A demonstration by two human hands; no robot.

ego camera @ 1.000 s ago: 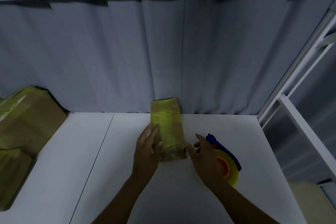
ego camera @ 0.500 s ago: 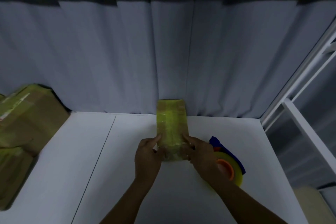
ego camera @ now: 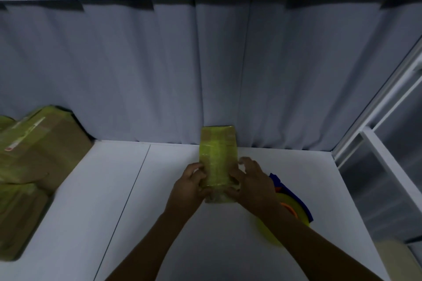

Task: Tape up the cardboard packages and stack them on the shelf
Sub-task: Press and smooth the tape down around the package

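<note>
The small package (ego camera: pixel 218 157) lies flat on the white shelf (ego camera: pixel 114 212), long axis pointing away from the person. It is wrapped in yellow-green tape, and brown cardboard shows at its far corners.

- Left hand (ego camera: pixel 189 186): grips the near left edge of the small package. The fingers (ego camera: pixel 198 170) are curled onto the edge.
- Right hand (ego camera: pixel 253 186): grips the near right edge, its fingers also curled.

The far end of the small package extends beyond the fingers and touches the grey curtain (ego camera: pixel 159 70).

The tape dispenser (ego camera: pixel 294 210), with a yellow roll, an orange core and a blue body, lies just right of the right-hand fingers, partly hidden under the forearm.

The stacked packages (ego camera: pixel 38 143) sit well to the left of the left-hand fingers. The top one carries a pale label strip (ego camera: pixel 25 131) with a small red mark. Its writing is too blurred to read.
</note>
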